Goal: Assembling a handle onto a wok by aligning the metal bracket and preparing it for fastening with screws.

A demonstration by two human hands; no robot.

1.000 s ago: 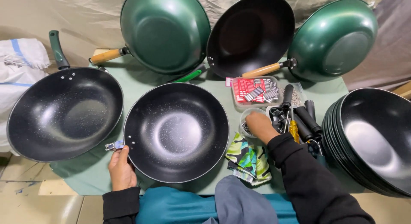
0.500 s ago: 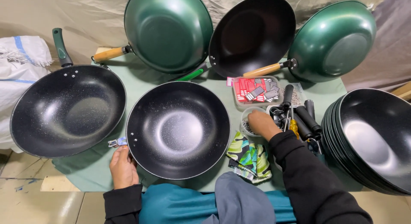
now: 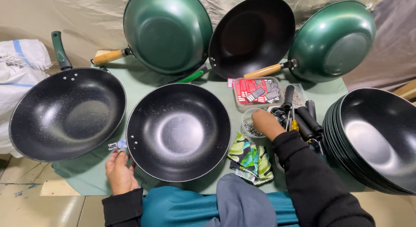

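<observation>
At centre frame a handleless black wok (image 3: 178, 131) lies bowl-up on the green cloth (image 3: 143, 81). The left hand (image 3: 120, 171), lower left, pinches a small metal bracket (image 3: 117, 145) against its riveted rim, lining it up there. The right hand (image 3: 265, 124) dips into a clear tub of screws (image 3: 249, 128), its fingers hidden, so its grip cannot be told.

A black non-stick wok pan (image 3: 178, 131), handleless, is lying upright on the green cloth, two rivets facing left. A small metal bracket (image 3: 117, 144) is sitting just beside those rivets. A clear container of small screws (image 3: 250, 125) is standing near the wok's right rim.
</observation>
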